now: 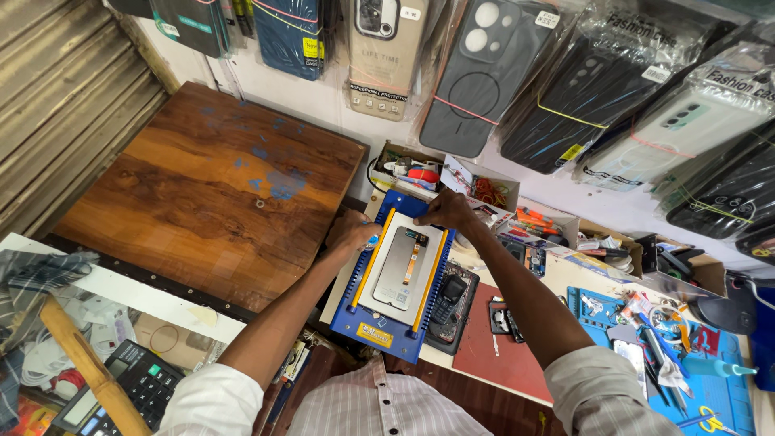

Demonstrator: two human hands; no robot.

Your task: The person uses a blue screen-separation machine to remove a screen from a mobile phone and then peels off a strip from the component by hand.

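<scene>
- Left hand point(349, 234) grips the left edge of the blue ridged machine point(395, 278), fingers curled on it.
- Right hand point(446, 211) presses its far end, fingers bent.
- A grey glossy phone panel point(401, 268) lies flat between yellow rails, on the table point(557, 282).

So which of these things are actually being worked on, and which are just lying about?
In hand:
- left hand
- right hand
- blue heating-plate fixture
- phone screen panel

Lying about:
- calculator
- keypad phone
- blue repair mat
- hanging phone cases
- wooden board
</scene>
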